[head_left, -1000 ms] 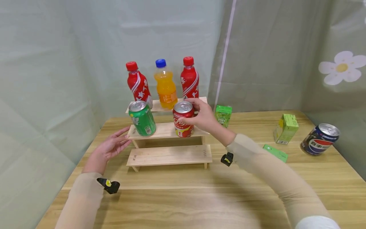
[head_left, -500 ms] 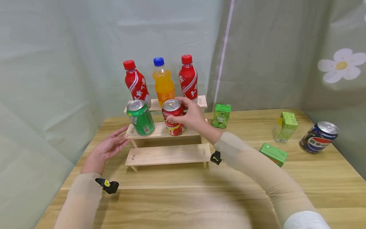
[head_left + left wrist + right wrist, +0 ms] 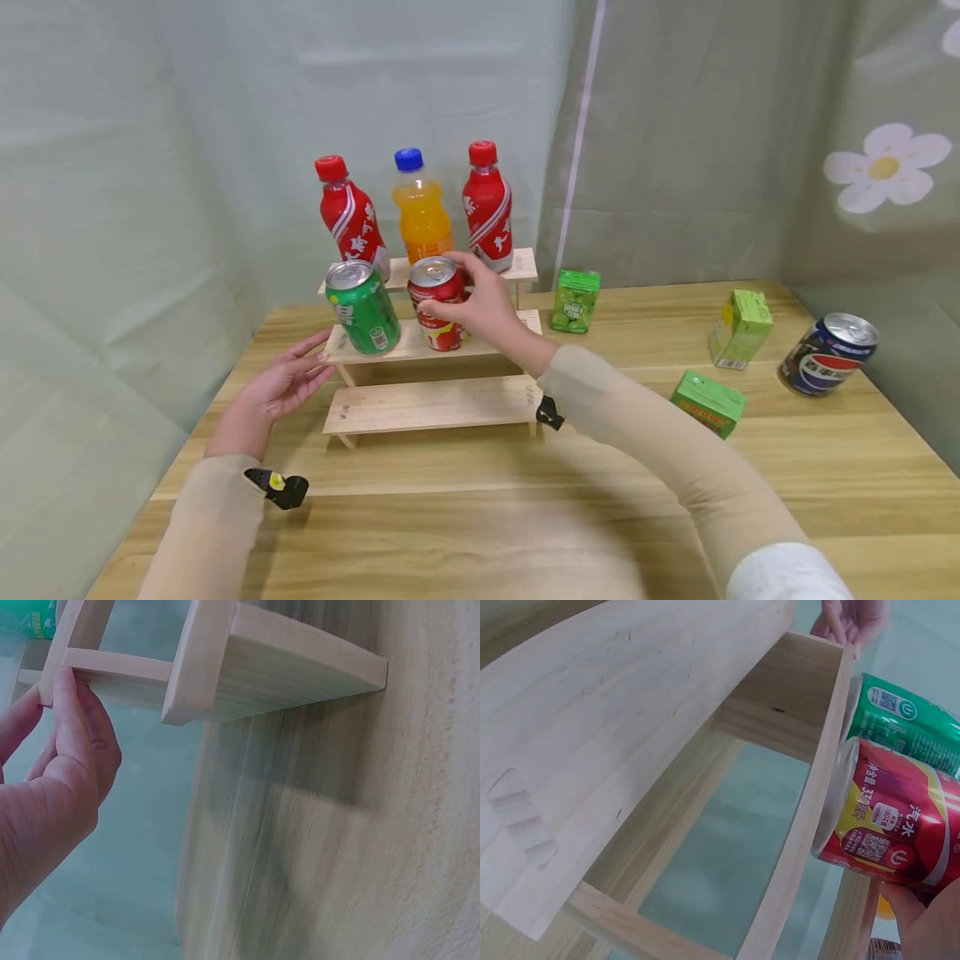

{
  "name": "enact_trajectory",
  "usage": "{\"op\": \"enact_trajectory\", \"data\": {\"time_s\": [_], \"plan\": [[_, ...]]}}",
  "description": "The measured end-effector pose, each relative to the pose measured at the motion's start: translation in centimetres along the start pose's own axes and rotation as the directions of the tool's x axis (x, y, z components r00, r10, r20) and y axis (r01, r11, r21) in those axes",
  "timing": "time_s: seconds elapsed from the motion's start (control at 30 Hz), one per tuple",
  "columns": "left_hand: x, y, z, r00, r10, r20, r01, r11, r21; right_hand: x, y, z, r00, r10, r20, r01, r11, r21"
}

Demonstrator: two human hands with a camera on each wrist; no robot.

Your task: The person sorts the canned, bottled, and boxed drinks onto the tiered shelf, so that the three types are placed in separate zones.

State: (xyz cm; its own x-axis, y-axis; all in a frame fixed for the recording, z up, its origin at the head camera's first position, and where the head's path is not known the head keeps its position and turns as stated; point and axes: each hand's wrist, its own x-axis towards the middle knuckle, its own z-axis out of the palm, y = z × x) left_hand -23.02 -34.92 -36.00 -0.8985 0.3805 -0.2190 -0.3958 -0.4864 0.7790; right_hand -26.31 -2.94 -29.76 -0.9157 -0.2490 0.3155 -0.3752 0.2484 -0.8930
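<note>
Wooden table (image 3: 465, 508) (green curtain (image 3: 187, 125) behind)

red can (image 3: 439, 302): red, yellow band, white lettering
green can (image 3: 362, 307): green, silver top
middle bottle (image 3: 422, 208): orange, blue cap
outer bottles (image 3: 348, 215): red, white stripes
stepped shelf (image 3: 433, 406): pale wood
cartons (image 3: 574, 301): green

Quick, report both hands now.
Left hand: open, fingertips touching the wooden rack.
Right hand: gripping the red can on the middle step.

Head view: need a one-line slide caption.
Right hand grips red can on the wooden rack beside green can; left hand touches its end.
</note>
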Motion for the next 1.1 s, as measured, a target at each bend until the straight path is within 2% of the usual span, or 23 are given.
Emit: {"op": "enact_trajectory", "data": {"time_s": [0.13, 0.47, 0.6, 0.73, 0.93, 1.1], "plan": [[0.1, 0.0, -0.1, 1.000, 0.008, 0.027, -0.008, 1.000, -0.008, 0.1, -0.3, 0.4, 1.000, 0.004, -0.011, -0.004, 1.000, -0.020], [0.0, 0.0, 0.0, 1.000, 0.006, 0.015, -0.005, 1.000, -0.008, 0.0, -0.6, 1.0, 0.999, 0.031, -0.026, -0.031, 0.999, -0.011], [-0.1, 0.1, 0.1, 1.000, 0.002, -0.017, -0.002, 1.000, -0.002, -0.1, -0.6, 1.1, 1.000, 0.018, -0.018, -0.019, 1.000, -0.023], [-0.1, 0.2, 0.4, 0.999, 0.008, -0.053, -0.007, 0.999, 0.034, -0.2, -0.6, 1.0, 1.000, 0.014, -0.004, -0.014, 1.000, -0.013], [0.0, 0.2, 0.8, 0.997, 0.035, -0.073, -0.026, 0.991, 0.131, -0.3, -0.5, 0.5, 0.999, 0.017, 0.034, -0.017, 1.000, -0.009], [-0.2, 0.0, 0.9, 0.994, 0.063, -0.087, -0.049, 0.986, 0.157, -0.9, -0.1, -0.2, 0.998, 0.014, 0.061, -0.013, 0.999, -0.030]]}}
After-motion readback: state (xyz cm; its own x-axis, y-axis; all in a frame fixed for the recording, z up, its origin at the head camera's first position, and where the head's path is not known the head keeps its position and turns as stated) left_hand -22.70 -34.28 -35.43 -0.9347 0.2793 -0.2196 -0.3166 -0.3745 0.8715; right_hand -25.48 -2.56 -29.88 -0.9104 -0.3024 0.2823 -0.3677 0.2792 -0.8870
